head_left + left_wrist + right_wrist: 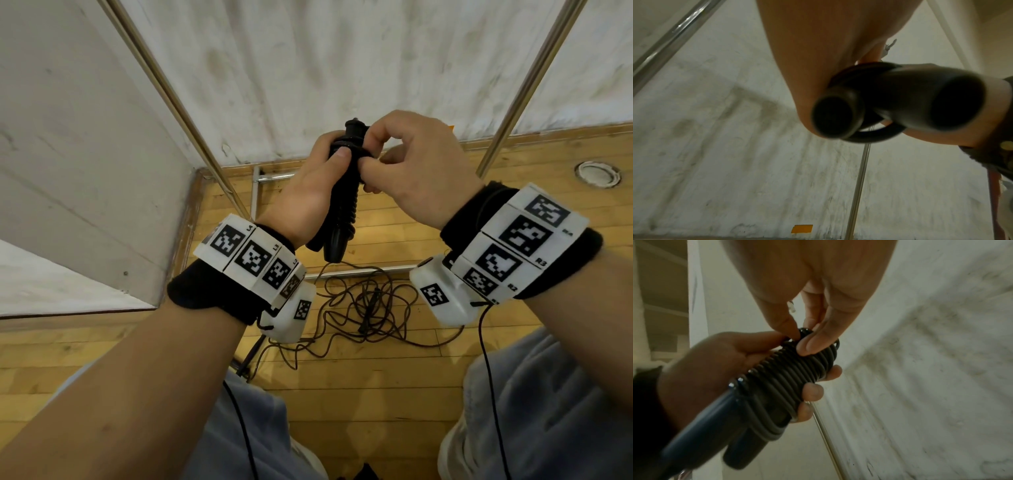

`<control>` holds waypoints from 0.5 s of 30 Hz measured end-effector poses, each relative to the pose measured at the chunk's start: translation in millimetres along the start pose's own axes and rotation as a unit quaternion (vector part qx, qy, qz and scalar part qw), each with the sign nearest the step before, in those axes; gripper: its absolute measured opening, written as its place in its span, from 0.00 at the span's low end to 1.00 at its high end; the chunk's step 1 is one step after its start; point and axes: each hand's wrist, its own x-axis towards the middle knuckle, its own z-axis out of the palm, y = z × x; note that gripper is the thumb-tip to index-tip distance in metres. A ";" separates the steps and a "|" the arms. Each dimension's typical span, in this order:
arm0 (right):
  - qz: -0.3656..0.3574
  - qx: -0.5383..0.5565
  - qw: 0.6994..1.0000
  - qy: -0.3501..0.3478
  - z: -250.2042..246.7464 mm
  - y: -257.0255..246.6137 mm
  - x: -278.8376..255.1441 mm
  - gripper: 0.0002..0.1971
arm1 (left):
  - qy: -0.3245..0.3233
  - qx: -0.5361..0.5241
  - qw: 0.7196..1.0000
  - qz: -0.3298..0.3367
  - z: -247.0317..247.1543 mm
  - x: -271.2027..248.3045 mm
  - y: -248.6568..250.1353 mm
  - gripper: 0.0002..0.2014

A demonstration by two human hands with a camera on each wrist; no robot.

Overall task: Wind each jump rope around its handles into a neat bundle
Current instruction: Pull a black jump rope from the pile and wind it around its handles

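- The left hand [308, 192] grips the bundled jump rope [346, 202] at frame centre in the head view, fingers and thumb curled round the two black handles held side by side.
- The rope coils [797, 369] wrap the upper part of the handles in close turns; the handle ends [900, 104] protrude below the palm and appear blurred in the left wrist view.
- The right hand [418, 171] pinches the rope at the top of the bundle between thumb and fingertips [809, 344]. The rope's free end is hidden under these fingers.
- The left palm conceals the bundle's far side in the head view.
- A second jump rope [366, 308] lies loose and tangled on the wooden floor [342, 394], lower centre, partly hidden by both wrists. Its handles are hard to make out.
- Wrist bands [513, 246] carry black-and-white square markers. Small labels read "R2", "R3" and "R4" on the right band; labels on the left band are too small to read with certainty.
- Metal poles [178, 102] run off the top edge of the frame.
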 end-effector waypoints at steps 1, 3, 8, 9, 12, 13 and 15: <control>-0.005 -0.003 1.000 0.004 0.0 -0.5 0.2 0.09 | 0.008 0.010 1.000 0.011 -0.1 0.4 0.0 0.20; -0.009 0.005 1.000 0.003 -1.8 -1.4 1.1 0.09 | 0.028 0.022 0.999 0.031 -0.2 2.1 -1.0 0.18; -0.018 -0.028 0.999 0.003 -7.6 -1.4 2.2 0.07 | 0.033 0.018 0.999 0.021 3.3 6.7 -1.8 0.16; -0.012 -0.025 1.000 0.006 -8.7 -1.9 2.6 0.06 | 0.030 0.018 0.999 0.020 4.3 7.1 -1.7 0.17; 0.006 -0.016 1.000 0.004 -14.3 -2.9 3.3 0.04 | 0.018 0.010 0.999 0.025 7.2 6.7 -1.2 0.16; 0.007 -0.023 1.000 0.003 -15.9 -3.3 2.8 0.03 | 0.013 0.006 1.000 0.023 8.2 6.4 -0.6 0.16; 0.009 -0.031 0.999 0.005 -18.3 -4.0 2.4 0.03 | 0.004 -0.018 1.000 0.015 9.4 6.3 1.6 0.18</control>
